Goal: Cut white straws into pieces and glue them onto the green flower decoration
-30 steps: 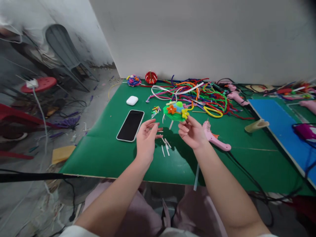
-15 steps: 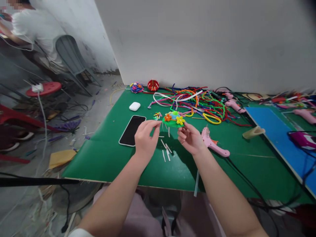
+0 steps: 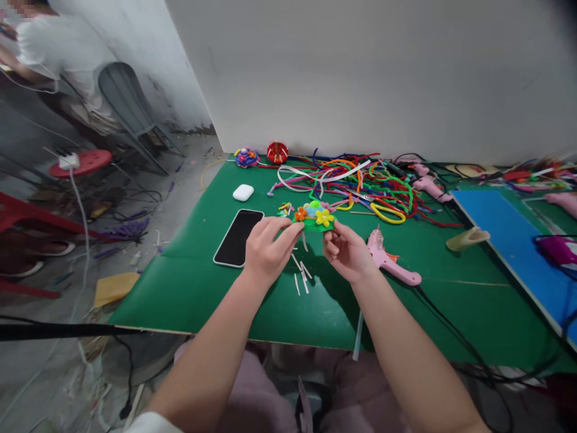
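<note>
Above the green tabletop (image 3: 270, 325) I hold a small green hat-shaped craft (image 3: 315, 227) with an orange flower, a yellow flower and a light-blue crown on it. My left hand (image 3: 269, 246) pinches its left edge between thumb and fingers. On the right edge, my right hand (image 3: 347, 249) grips it, with the lower fingers curled. Narrow white strips (image 3: 303, 278) lie on the table beneath the craft. A pink glue gun (image 3: 392, 264) rests just right of my right hand, a clear glue stick (image 3: 358, 337) below it near the table edge.
A phone (image 3: 232, 240) and a white earbud case (image 3: 243, 192) lie left of my hands. Behind is a tangle of coloured pipe cleaners (image 3: 342, 180) with yellow-handled scissors (image 3: 387, 213). A blue board (image 3: 505, 240) is at right. Another person (image 3: 67, 60) sits far left.
My left thumb and fingers have shifted right along the craft's near edge, covering more of it. The craft still sits between both hands, tilted slightly differently. The view has moved slightly.
</note>
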`<state>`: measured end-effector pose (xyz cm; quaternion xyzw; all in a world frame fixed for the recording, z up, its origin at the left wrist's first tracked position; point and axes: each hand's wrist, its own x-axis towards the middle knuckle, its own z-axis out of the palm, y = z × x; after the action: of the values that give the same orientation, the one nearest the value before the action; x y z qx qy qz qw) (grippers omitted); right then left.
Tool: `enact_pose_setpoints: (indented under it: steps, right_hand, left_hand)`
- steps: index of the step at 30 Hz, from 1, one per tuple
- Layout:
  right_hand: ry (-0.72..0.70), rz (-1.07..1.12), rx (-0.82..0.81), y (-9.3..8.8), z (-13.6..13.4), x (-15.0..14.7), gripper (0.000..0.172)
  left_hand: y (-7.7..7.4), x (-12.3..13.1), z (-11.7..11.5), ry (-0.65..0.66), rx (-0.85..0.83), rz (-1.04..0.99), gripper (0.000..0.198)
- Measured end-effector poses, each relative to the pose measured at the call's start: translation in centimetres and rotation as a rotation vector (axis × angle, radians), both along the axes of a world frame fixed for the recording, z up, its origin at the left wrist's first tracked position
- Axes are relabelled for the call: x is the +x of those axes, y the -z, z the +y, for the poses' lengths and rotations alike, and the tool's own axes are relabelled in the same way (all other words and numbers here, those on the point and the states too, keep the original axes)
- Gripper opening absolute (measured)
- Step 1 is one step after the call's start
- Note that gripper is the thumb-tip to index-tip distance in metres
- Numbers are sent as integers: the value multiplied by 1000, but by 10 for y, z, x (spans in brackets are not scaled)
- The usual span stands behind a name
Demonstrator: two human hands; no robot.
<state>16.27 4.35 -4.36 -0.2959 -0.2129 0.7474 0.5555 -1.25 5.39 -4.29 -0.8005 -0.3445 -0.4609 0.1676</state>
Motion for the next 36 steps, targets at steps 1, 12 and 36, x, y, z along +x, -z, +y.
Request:
enact_pose_setpoints:
  steps: [1, 12, 36]
  right_hand:
    - [-6, -4, 15, 1, 0, 0, 23]
    - [-40, 12, 25, 0, -1, -1, 21]
    - [76, -1982, 489, 30, -65, 142, 59]
  left_hand:
    - [0, 0, 0, 7, 15, -4, 17]
    - [7, 1, 3, 1, 80, -52, 22]
    - [-12, 3, -6, -205, -117, -426, 8]
